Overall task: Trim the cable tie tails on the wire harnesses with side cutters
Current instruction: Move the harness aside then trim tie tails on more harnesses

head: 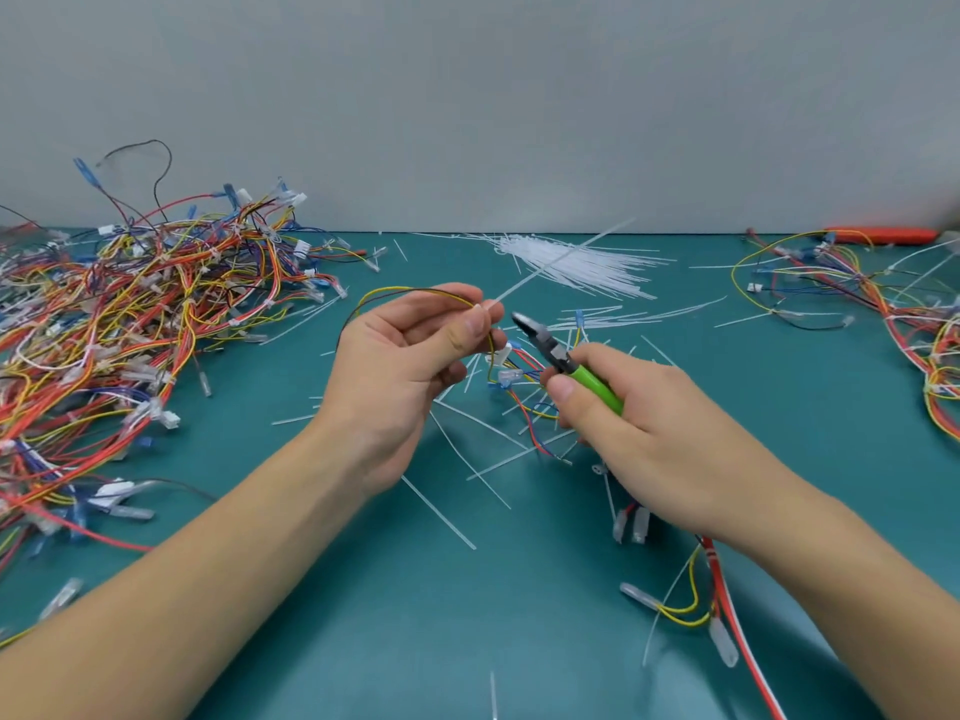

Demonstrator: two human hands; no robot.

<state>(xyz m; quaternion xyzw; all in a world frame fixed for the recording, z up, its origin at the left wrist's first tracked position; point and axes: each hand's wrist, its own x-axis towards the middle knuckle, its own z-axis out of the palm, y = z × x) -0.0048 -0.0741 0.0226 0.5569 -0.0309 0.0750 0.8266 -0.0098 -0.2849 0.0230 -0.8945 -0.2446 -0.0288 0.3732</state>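
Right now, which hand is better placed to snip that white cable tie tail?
The right hand: it already grips the green-handled side cutters, tips near the white cable tie tail. The left hand is busy pinching the yellow and dark wire harness.

Harness piles (119, 324) flank the open mat (322, 589).

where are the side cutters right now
In the head view, the green-handled side cutters are in the right hand, right of centre above the teal mat, tips aimed at the cable tie pinched in the left hand.
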